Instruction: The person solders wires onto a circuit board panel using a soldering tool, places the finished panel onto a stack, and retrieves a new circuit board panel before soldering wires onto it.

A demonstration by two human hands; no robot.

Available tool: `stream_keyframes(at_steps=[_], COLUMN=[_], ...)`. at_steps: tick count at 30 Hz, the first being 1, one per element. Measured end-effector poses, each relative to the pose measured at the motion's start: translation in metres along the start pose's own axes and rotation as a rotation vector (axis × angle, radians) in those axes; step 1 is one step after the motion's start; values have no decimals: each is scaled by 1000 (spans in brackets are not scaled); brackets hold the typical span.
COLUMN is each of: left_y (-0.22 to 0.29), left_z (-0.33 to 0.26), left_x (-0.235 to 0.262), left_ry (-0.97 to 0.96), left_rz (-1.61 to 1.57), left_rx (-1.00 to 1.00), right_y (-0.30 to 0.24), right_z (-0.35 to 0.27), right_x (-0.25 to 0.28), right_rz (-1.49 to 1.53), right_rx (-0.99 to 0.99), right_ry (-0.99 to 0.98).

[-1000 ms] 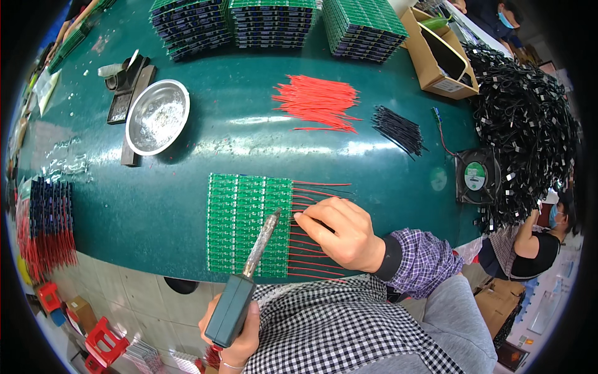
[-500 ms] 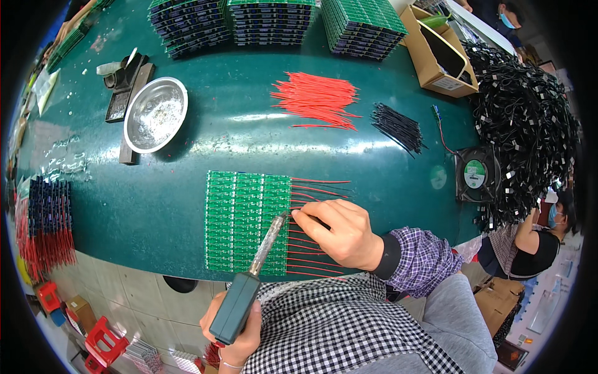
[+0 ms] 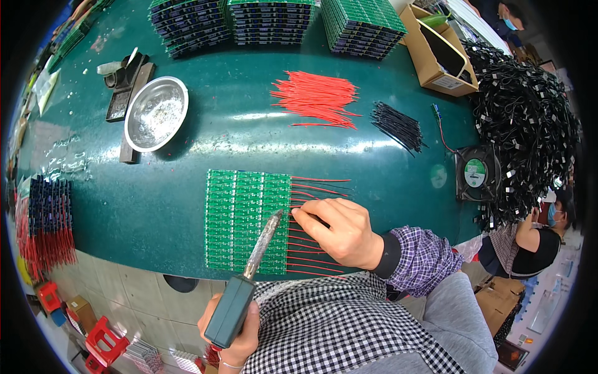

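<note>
Most rows of your green circuit board panel (image 3: 248, 219) at lower centre already carry red wires (image 3: 314, 187). Your right hand (image 3: 339, 229) fingers pinch one wire; your left hand (image 3: 233, 333) grips the soldering iron (image 3: 246, 283).

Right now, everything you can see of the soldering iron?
The soldering iron has a chunky dark teal handle and a long greyish metal barrel that narrows to a tip. The left hand grips the handle from below, near the body. It points up and slightly right, tip at the right edge of the green circuit board panel, where the red wires meet it, close to the right hand fingertips. No cord is visible.
</note>
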State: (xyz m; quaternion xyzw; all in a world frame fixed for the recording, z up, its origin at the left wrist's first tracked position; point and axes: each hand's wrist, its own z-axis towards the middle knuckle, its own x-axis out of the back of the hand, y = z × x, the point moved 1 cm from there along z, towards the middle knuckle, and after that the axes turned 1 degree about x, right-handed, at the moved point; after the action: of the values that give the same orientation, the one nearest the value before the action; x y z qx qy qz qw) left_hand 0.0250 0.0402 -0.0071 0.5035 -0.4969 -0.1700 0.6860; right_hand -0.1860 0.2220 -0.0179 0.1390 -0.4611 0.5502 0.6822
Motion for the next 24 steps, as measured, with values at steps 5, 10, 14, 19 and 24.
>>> stream_keyframes(at_steps=[5,10,14,19,24], left_y=[-1,8,12,11,8], left_z=[-2,1,1,-1,-5], left_x=[-1,-2,0,2,2], left_ry=[10,25,7,-1,13], left_rz=[-6,-5,-7,31,20], left_rx=[-1,-2,37,36,21], right_y=[0,0,0,-1,-5], right_z=[-1,-1,0,-1,-6], right_x=[-1,0,0,1,2], right_rz=[-1,-3,-9,22,35], right_rx=[2,-1,-2,53,53], right_ry=[12,6,15,64,31])
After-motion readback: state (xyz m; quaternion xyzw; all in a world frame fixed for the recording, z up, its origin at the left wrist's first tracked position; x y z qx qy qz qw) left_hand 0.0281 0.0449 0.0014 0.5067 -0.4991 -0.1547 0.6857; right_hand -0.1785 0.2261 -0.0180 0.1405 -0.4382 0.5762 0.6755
